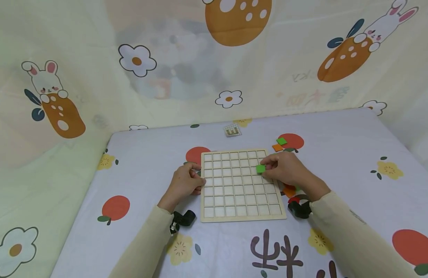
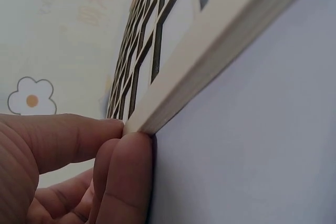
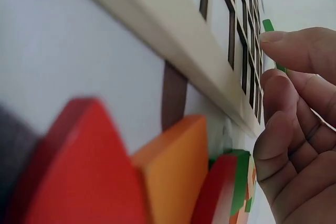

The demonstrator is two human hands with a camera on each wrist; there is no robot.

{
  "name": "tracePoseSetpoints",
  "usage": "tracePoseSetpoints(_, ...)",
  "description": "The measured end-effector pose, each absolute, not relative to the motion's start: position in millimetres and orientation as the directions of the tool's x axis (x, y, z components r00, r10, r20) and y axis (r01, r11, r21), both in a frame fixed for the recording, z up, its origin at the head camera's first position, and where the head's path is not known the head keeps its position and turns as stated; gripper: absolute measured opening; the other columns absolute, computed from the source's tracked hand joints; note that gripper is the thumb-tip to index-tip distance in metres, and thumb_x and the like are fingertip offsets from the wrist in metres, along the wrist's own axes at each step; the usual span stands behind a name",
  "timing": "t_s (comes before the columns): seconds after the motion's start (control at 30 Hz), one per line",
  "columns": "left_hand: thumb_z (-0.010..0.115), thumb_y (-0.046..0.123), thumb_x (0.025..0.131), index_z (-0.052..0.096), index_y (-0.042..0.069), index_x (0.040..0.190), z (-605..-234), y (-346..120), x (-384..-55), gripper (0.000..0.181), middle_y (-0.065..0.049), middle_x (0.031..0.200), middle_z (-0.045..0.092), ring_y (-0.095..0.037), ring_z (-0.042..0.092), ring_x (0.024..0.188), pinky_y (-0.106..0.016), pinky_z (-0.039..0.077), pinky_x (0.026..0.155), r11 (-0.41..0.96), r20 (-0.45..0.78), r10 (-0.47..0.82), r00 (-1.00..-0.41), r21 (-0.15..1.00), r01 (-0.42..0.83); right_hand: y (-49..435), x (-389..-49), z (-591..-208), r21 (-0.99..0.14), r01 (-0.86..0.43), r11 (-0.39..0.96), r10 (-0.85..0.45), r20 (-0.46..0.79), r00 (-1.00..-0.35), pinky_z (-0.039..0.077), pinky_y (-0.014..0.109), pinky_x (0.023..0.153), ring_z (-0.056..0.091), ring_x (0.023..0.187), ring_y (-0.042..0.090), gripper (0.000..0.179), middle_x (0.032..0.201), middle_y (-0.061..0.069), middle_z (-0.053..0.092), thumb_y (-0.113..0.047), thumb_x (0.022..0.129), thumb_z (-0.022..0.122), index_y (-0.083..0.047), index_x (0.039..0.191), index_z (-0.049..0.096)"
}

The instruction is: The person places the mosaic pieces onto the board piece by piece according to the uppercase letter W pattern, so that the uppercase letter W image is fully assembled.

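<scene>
A pale wooden grid board (image 1: 243,221) lies on the tablecloth, its square cells bare and white. My left hand (image 1: 186,179) holds the board's left edge; in the left wrist view the fingertips (image 2: 131,156) meet right at the wooden rim. Between the thumb and fingers of my right hand (image 1: 285,168) is a green square tile (image 1: 260,169), pinched over the right side of the grid. The right wrist view shows this green tile (image 3: 269,25) edge-on, tilted up from the board.
Beyond the right hand lie a green tile (image 1: 281,141) and an orange tile (image 1: 277,148). Under the right wrist sit more pieces, among them an orange tile (image 3: 178,166) and a red tile (image 3: 84,177). Behind the board is a small gridded packet (image 1: 232,130). A printed cloth wall (image 1: 186,108) rises at the back.
</scene>
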State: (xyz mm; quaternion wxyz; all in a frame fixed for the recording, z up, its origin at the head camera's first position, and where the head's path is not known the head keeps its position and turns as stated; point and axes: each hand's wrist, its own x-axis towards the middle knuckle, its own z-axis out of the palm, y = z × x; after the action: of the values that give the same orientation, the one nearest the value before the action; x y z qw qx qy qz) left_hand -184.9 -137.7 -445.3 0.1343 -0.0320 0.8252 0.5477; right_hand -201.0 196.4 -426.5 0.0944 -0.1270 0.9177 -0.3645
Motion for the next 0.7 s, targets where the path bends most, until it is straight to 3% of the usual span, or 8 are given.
tracePoseSetpoints(0.2,0.077,0.001,0.09,0.061,0.0,0.13,-446.4,-138.5,-185.5,0.042,-0.011,0.087,0.064,-0.016,0.065,0.06,-0.029,0.06,0.056,0.399,-0.25,0.095,-0.964,0.896,-0.193,190.9,-206.4,-427.5,-0.71,-0.133,0.692,-0.301,-0.116,-0.946,0.052,0.03,0.074,0.06,0.086,0.02,0.031,0.088,0.002,0.069,-0.011,0.087,0.08,0.0,0.116,0.077)
tracePoseSetpoints(0.7,0.077,0.0,0.09,0.062,-0.001,0.127,-444.6,-138.1,-184.9,0.04,-0.01,0.085,0.064,-0.016,0.066,0.06,-0.028,0.06,0.056,0.387,-0.247,0.1,-0.964,0.902,-0.19,185.8,-208.0,-424.6,-0.736,-0.102,0.669,-0.321,-0.163,-0.933,0.051,0.032,0.076,0.06,0.084,0.019,0.03,0.087,0.003,0.069,-0.01,0.088,0.081,0.001,0.115,0.076)
